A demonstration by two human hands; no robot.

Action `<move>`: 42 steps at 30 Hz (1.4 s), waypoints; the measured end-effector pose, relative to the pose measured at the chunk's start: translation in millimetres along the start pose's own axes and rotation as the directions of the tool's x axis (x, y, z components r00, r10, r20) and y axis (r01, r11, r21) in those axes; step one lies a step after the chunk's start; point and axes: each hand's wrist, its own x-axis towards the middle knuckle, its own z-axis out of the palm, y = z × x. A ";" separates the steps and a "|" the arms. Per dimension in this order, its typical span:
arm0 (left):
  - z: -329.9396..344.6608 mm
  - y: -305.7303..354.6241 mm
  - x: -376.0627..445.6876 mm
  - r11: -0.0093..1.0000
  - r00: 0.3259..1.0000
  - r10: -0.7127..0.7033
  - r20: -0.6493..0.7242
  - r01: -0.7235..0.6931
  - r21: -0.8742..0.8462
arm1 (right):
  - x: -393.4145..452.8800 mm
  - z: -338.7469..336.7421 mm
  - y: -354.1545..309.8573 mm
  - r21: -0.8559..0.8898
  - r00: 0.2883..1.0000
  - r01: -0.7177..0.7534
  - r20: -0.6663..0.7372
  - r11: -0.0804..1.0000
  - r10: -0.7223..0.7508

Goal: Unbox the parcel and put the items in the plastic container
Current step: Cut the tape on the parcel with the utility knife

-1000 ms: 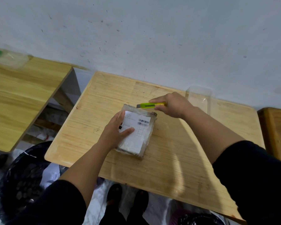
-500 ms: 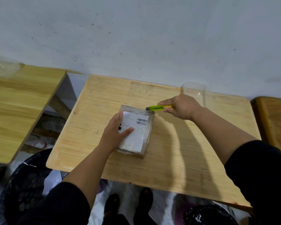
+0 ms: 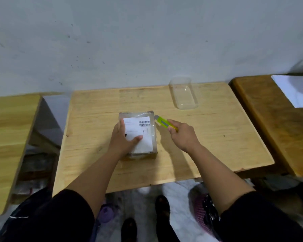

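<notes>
The left hand [image 3: 124, 140] lay open on the parcel [image 3: 137, 135]. The right hand [image 3: 183, 135] gripped the cutter [image 3: 162, 122] beside it. The plastic container [image 3: 183, 93] stood unobstructed on the counter [image 3: 217, 137].

1. Parcel [image 3: 143, 135] – small taped box, white barcoded label on top, lying flat mid-table, still sealed
2. Plastic container [image 3: 184, 93] – clear, rounded-rectangular, open top, standing behind and to the right of the parcel, well apart
</notes>
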 end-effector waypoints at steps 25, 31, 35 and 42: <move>-0.8 -3.8 -7.2 0.991 0.999 0.013 0.038 -0.008 -0.133 | -81.8 6.5 1.3 0.030 0.987 -0.158 0.035 0.987 0.157; -16.5 -18.8 -0.7 0.984 0.988 0.080 0.134 -0.057 -0.166 | -82.1 -11.5 -2.5 0.022 0.993 0.096 0.070 0.995 -0.097; -20.4 -25.5 -2.2 0.973 0.982 0.103 0.157 -0.067 -0.223 | -64.6 5.4 -14.0 -0.143 0.929 0.295 0.274 0.945 -0.248; -19.9 -29.7 -4.9 0.957 0.979 0.136 0.149 -0.091 -0.275 | -39.3 18.0 -22.8 -0.242 0.877 0.397 0.385 0.885 -0.288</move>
